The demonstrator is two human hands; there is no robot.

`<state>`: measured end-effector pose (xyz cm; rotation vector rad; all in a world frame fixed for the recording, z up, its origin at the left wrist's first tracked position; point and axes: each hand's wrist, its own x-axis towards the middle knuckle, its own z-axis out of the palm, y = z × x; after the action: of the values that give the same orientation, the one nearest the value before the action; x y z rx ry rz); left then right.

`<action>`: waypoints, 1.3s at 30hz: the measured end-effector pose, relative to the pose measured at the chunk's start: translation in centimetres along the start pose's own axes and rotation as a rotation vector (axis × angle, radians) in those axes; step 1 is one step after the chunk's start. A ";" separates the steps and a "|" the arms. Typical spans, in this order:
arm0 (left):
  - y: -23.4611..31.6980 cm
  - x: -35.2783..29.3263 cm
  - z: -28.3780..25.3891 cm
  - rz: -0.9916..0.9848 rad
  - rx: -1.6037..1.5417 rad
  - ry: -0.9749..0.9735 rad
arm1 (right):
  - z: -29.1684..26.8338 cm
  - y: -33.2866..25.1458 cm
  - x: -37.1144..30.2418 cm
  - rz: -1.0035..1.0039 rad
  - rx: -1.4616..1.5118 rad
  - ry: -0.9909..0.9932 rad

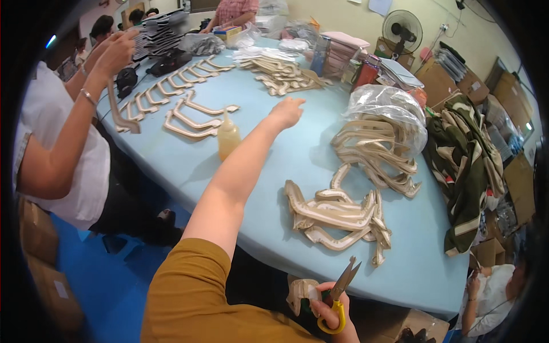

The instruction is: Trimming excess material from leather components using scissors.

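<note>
My left arm, in a mustard sleeve, stretches across the table. At its end my left hand (287, 113) hovers over the blue cloth with fingers out and nothing seen in them. Beyond that hand lies a heap of beige-and-white curved fabric strips (280, 71). A squeeze bottle (229, 142) of yellowish liquid stands beside my left forearm. Low at the table's near edge, my right hand (327, 308) grips yellow-handled scissors (342, 286), blades pointing up and parted. Against the same hand is a folded beige fabric piece (301, 292); whether the fingers pinch it is hard to see.
More strips (337, 214) lie loosely piled near me, beside a bundle in a clear plastic bag (389, 108). Others are laid in a row (166, 91) at left. A co-worker in white (68, 148) holds a strip there. Dark green garments (466, 166) hang at the right edge.
</note>
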<state>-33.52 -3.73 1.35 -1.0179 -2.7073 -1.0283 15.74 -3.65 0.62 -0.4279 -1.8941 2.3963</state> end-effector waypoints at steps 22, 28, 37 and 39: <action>-2.1 -22.5 -2.3 0.284 0.182 -0.125 | 0.1 -1.3 2.6 0.079 0.166 -0.058; 5.9 -39.0 -6.2 0.037 -0.701 -0.075 | 1.6 0.2 2.1 -0.160 0.223 -0.011; 13.7 -42.5 0.7 0.102 -1.044 -0.548 | 4.7 -1.3 1.3 -0.431 0.818 0.315; 14.3 -43.1 2.2 0.113 -1.068 -0.585 | 4.4 -0.8 1.1 -0.489 0.849 0.286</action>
<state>9.06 -18.56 -4.52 -1.7815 -2.2715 -2.5923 13.51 -7.33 2.15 -0.1868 -0.6447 2.3379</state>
